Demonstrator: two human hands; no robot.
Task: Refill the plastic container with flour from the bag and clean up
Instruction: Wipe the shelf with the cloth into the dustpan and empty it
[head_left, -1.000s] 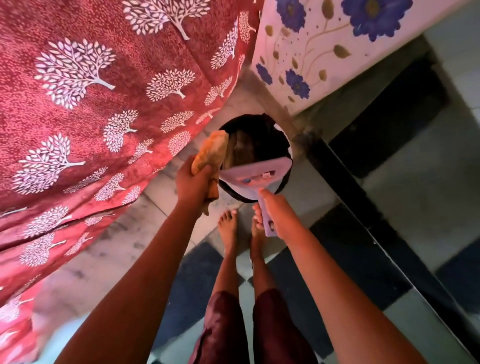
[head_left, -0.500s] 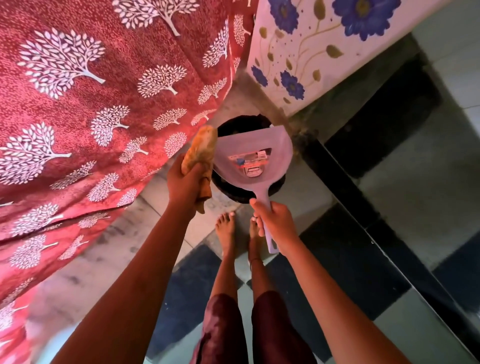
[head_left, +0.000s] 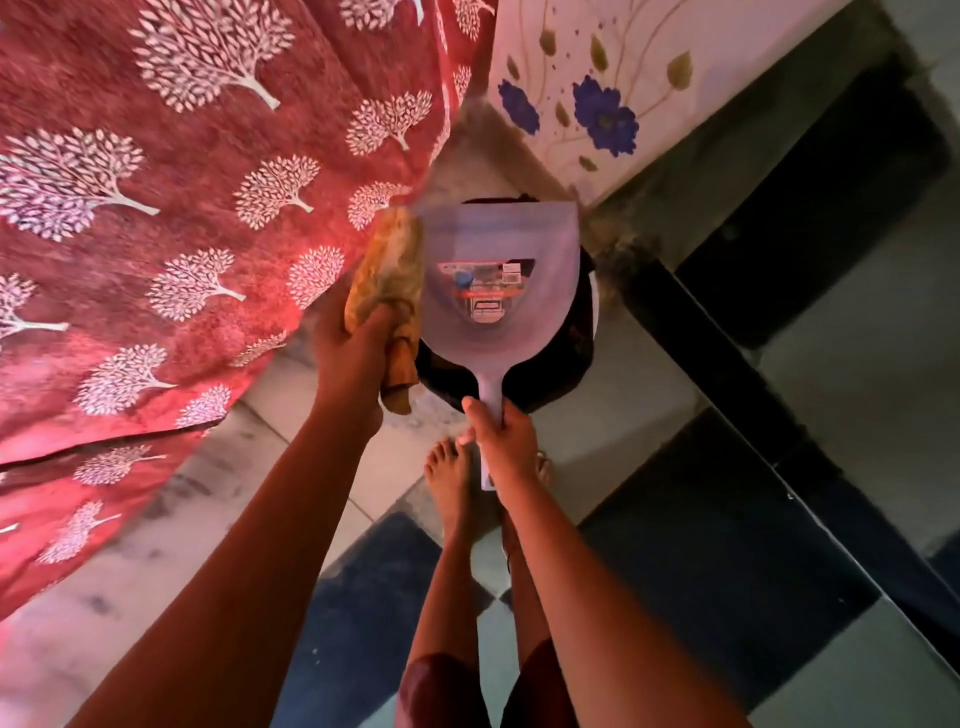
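Two hands busy, both closed on tools. Right hand (head_left: 506, 436) fingers (head_left: 475, 413) wrapped round the handle of the lilac dustpan (head_left: 501, 270); left hand (head_left: 350, 353) fingers clamped on a bunched yellow-brown cloth (head_left: 387, 275), which sits just beside the pan's left edge, touching or nearly so.

Change over the last second: the pan was steeply tipped into the black bin (head_left: 545, 374), mouth down. Now it has swung up and shows its flat underside with the sticker label (head_left: 483, 291), held over the bin opening and covering most of it. Cloth has risen alongside. My read: tip-out is done or nearly, so this is the tail end of the clean-up. Can't see whether any flour is left in the pan.

Plastic container and flour bag: not in view, so refill status unknown from here.

Around: red tree-print fabric (head_left: 182, 208) hangs close on the left, flower-painted surface (head_left: 597, 93) behind the bin, person's bare feet (head_left: 452, 478) right at the bin's near side on the tiled floor (head_left: 779, 545). Tight corner. Fabric could catch dust if the cloth is shaken there.
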